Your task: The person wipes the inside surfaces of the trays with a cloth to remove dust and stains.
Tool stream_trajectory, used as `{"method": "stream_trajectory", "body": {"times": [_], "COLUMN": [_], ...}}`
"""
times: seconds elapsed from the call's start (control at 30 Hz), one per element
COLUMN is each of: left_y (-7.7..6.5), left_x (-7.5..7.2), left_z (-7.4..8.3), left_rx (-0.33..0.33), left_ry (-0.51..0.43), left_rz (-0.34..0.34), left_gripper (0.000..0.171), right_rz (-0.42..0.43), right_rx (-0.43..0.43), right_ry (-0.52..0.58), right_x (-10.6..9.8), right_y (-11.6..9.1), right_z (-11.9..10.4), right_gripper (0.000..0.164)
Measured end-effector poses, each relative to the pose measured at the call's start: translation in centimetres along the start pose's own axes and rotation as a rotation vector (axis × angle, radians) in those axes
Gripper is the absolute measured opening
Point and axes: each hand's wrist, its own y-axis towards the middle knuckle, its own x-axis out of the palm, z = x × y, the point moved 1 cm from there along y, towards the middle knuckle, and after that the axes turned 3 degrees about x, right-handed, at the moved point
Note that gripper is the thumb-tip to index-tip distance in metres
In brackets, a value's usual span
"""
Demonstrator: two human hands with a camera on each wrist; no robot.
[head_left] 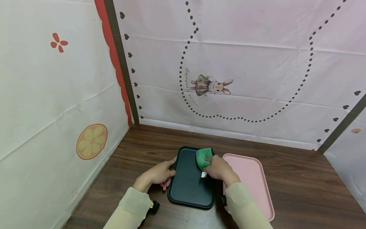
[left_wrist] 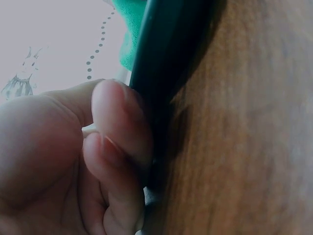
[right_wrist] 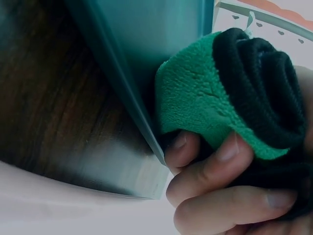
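Observation:
A dark green tray with a raised rim lies flat on the wooden table. My left hand grips its left edge; in the left wrist view the curled fingers are right against the tray's side. Over the upper right part of the tray, my right hand holds a folded green cloth with a dark edging and a white tag. Seen from the right wrist, the fingers curl round the cloth, whose dark edge is rolled in layers.
A pink tray lies just right of the dark one, partly beneath my right forearm. The brown wooden table extends to both sides. Printed fabric walls stand behind and at the sides.

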Motion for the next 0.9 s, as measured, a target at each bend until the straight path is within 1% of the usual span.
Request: {"method": "stream_trajectory", "body": {"times": [0.2, 0.5, 0.7, 0.9], "left_y": [-0.04, 0.04, 0.23, 0.21], "left_x": [0.00, -0.11, -0.10, -0.14], "left_z": [0.00, -0.03, -0.06, 0.04], "left_rx": [0.008, -0.008, -0.008, -0.008], "left_ry": [-0.008, -0.017, -0.019, -0.016], "left_rz": [-0.003, 0.001, -0.004, -0.001], "left_gripper": [0.068, 0.070, 0.070, 0.070], "right_rz": [-0.003, -0.017, -0.033, -0.049], "right_rx": [0.009, 0.028, 0.026, 0.006], "right_ry": [0.009, 0.045, 0.089, 0.112], "right_x": [-0.01, -0.19, -0.38, -0.34], "right_y": [0.42, 0.83, 0.97, 1.02], "right_z": [0.00, -0.10, 0.01, -0.02], "right_gripper": [0.054, 0.055, 0.055, 0.055]}}
